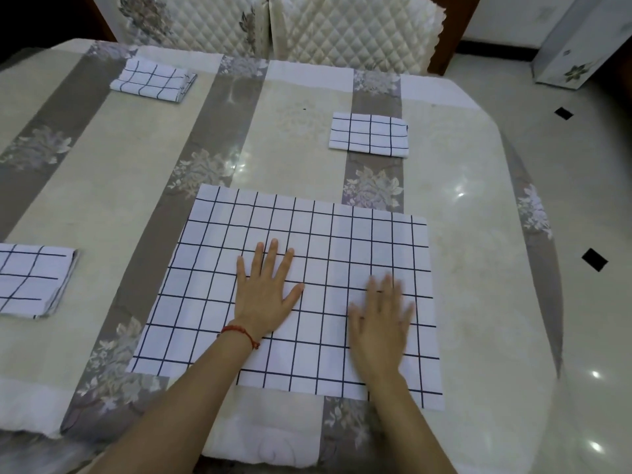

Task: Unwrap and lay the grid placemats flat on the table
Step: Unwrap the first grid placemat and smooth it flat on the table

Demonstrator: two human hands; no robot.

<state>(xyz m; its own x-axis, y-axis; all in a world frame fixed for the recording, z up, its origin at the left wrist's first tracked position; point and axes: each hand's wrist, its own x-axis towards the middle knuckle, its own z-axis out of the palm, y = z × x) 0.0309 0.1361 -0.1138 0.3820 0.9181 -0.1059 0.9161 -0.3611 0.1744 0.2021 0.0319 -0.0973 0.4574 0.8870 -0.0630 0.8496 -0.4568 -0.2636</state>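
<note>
Both hands [321, 302] flat, unfolded placemat [219, 302]

Location: a home dining room. I am at a dining table [461, 234] covered with a beige and grey striped floral tablecloth [212, 159] under a glossy clear cover that reflects the ceiling lights. Across from me stand two chairs with quilted cream covers [342, 32] on dark wooden frames. The floor [588, 186] is polished pale tile with small black diamond insets. Grid-patterned cloth placemats [369, 134] are set out at separate seats.
</note>
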